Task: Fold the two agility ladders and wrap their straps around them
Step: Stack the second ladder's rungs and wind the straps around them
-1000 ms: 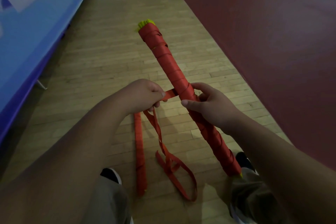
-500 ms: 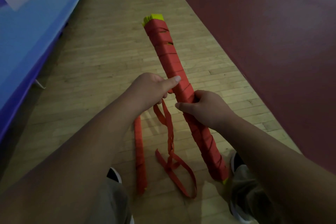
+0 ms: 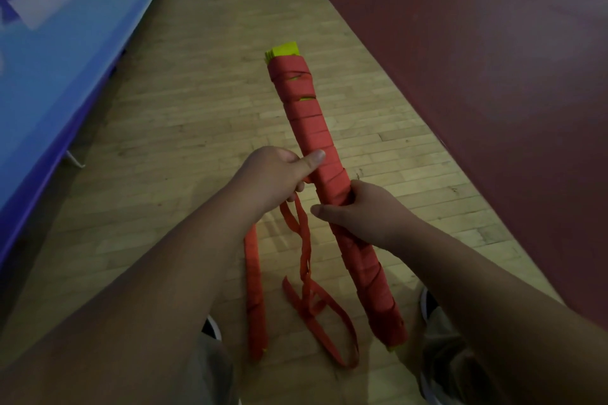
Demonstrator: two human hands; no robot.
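A folded agility ladder point(image 3: 309, 128), its yellow rungs bundled and wound in red strap, slants upward from near my right foot. My right hand point(image 3: 358, 210) grips the bundle around its middle. My left hand point(image 3: 276, 174) holds the loose red strap point(image 3: 304, 240) just left of the bundle, thumb pressed against the wrapped side. The strap's free end hangs down and loops on the floor. A second red wrapped bundle point(image 3: 255, 293) lies on the floor below my left forearm, partly hidden by it.
The wooden floor point(image 3: 184, 128) runs ahead between a blue padded mat point(image 3: 56, 52) on the left and a dark red floor area point(image 3: 477, 76) on the right. My shoes point(image 3: 427, 302) show at the bottom.
My left hand brought the strap from out at the left up against the bundle, thumb now on the wrap. The bundle tilted a little more upright.
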